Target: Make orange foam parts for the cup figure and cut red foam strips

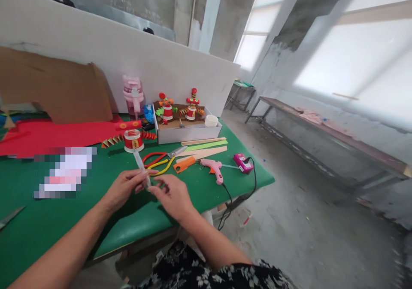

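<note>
Both my hands meet over the green table [38, 229] near its front edge. My left hand [124, 188] is closed round a clear, whitish glue stick [140, 163] that points up and away from me. My right hand [172, 194] pinches the stick's near end with its fingertips. Just beyond the hands lie red and yellow scissors [159, 159], an orange utility knife [184, 164] and a pink glue gun [214, 168] with a black cord. A red and white paper cup figure [133, 141] with folded orange paper arms stands behind them.
A white box [186, 128] holds two cup figures. Nearby are a pink bottle [133, 95], paper strips [202, 147], a pink gadget [243, 162], red paper [48, 136], brown cardboard [54, 87] and a white backboard [96, 44]. The table's right edge drops to a concrete floor; a long bench [322, 130] stands under the windows.
</note>
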### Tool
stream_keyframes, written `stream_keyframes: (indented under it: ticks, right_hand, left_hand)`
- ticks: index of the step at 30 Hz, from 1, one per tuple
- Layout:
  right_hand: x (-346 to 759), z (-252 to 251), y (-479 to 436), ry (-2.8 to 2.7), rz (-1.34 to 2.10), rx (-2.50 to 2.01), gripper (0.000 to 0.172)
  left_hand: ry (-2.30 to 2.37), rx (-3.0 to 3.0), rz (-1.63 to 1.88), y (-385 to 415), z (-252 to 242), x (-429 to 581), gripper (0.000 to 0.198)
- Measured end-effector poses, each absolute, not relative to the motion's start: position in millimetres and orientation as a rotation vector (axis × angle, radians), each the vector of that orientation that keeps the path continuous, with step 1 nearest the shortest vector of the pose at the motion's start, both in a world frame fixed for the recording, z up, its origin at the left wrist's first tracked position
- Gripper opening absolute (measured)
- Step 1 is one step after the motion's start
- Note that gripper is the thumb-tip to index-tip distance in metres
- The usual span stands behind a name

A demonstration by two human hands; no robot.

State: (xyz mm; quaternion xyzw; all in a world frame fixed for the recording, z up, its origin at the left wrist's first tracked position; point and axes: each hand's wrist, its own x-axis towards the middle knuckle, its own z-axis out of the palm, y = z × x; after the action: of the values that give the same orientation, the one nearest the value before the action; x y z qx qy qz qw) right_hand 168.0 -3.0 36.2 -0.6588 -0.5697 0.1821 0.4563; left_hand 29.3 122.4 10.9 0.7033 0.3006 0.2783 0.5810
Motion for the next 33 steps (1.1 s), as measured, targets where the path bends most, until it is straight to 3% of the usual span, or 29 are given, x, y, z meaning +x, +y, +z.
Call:
stream_keyframes:
  ticks: [6, 12, 21, 33]
  right_hand:
    - [277.9, 59.7, -57.9, -1.164, -0.109, -2.186, 0.018]
    - [322.9, 59.5, -65.1, -1.078, 0.297, -2.526, 0.02]
    - [327.3, 63.2, -43.0, -1.075, 0.439, -2.64, 0.016]
    - [322.3, 62.5, -57.1, -1.095, 0.155, -2.85, 0.018]
  left_hand:
    - [0.684, 1.565, 0.673, 122.9, 18.6, 35.3, 0.048]
    - [0.637, 1.646, 0.545, 120.9, 24.1, 45.4, 0.044]
    - [0.637, 1.643, 0.506, 123.0, 20.7, 45.7, 0.046]
    - [0.642, 1.62, 0.507, 123.6, 22.6, 48.5, 0.036]
